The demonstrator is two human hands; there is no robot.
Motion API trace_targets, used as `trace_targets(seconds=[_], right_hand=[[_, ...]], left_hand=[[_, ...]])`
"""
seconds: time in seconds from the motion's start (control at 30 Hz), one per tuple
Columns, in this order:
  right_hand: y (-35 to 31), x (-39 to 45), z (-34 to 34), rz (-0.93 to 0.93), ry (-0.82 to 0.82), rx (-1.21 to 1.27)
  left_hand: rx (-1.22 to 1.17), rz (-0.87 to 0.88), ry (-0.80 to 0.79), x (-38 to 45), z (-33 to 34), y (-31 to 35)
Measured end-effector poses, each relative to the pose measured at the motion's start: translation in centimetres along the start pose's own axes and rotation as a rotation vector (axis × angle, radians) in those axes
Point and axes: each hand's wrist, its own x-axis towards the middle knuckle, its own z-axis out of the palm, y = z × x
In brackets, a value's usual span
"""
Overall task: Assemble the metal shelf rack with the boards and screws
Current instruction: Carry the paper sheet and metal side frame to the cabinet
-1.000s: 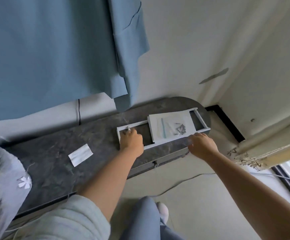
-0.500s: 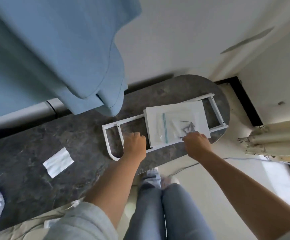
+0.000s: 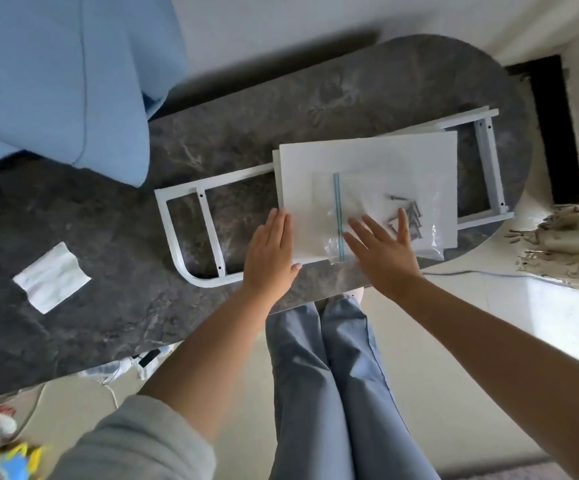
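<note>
1. screw bag (image 3: 381,216) lies on the white boards (image 3: 367,168), which sit across the metal frame (image 3: 191,233) on the table (image 3: 108,209).
2. right hand (image 3: 383,251) flat, fingers spread on the bag, closest to it; left hand (image 3: 270,254) flat at the boards' left edge, gripping nothing.
3. frame's long axis runs left-right.

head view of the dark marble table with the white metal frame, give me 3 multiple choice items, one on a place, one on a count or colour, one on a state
1. Where does the clear zip bag of screws lie?
A. on the white boards
B. on the floor
C. on the crumpled white paper

2. What colour is the bag's zip strip?
A. red
B. teal
C. black

3. How do the hands appear?
A. both fists shut
B. both flat with fingers straight
C. both gripping a screwdriver

Answers:
1 A: the bag rests on the stacked white boards, which lie across the white metal frame on the dark marble table.
2 B: a teal strip crosses the bag.
3 B: the left hand is flat by the boards' edge, and the right hand is spread on the bag.
</note>
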Motion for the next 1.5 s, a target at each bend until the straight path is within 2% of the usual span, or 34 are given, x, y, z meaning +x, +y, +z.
trace_targets(seconds=[0.07, 0.17, 0.27, 0.37, 0.57, 0.63, 0.73, 0.9, 1.0, 1.07, 1.17, 1.23, 1.37, 1.5], right_hand=[[1.7, -0.6, 0.4, -0.035, 0.101, -0.038], [4.0, -1.3, 0.8, -0.068, 0.155, -0.028], [5.9, -1.4, 0.6, -0.029, 0.281, 0.051], [7.3, -1.9, 0.1, 0.061, 0.300, 0.082], [8.0, -3.2, 0.0, 0.127, 0.278, 0.153], [7.8, -3.7, -0.2, 0.146, 0.256, 0.173], [7.8, -4.7, -1.3, 0.152, 0.324, 0.173], [9.4, -7.2, -5.0, 0.177, 0.401, 0.174], [10.6, -8.6, -7.9, 0.197, 0.396, 0.188], [11.2, -9.4, -9.8, 0.213, 0.422, 0.197], [11.5, -9.8, -13.3, 0.252, 0.418, 0.240], [11.2, -10.0, -15.1, 0.243, 0.375, 0.258], [7.6, -11.5, -17.6, 0.060, 0.440, 0.314], [1.7, -13.2, -18.2, -0.096, 0.279, 0.326]], left_hand=[[0.064, 0.061, -0.008, 0.5, 0.6, 0.1], [0.114, 0.152, -0.060, 1.3, 1.0, 0.6], [0.162, 0.182, -0.093, 2.2, 1.1, 1.9], [0.278, 0.170, 0.030, 2.7, 1.9, 2.7], [0.367, 0.078, 0.056, 2.1, 4.2, 4.2], [0.411, 0.119, -0.008, 1.7, 3.4, 4.9], [0.362, 0.115, -0.181, 0.9, 1.1, 5.8], [0.401, 0.217, -0.073, -1.3, -5.0, 6.8], [0.420, 0.111, -0.198, -3.5, -10.2, 8.5], [0.368, 0.012, -0.173, -4.7, -11.3, 8.6], [0.284, -0.143, -0.092, -7.2, -13.1, 8.7], [0.128, -0.287, -0.012, -9.1, -13.8, 8.8], [-0.093, -0.472, 0.137, -14.3, -14.7, 9.6], [-0.259, -0.720, 0.255, -20.5, -14.2, 9.2]])
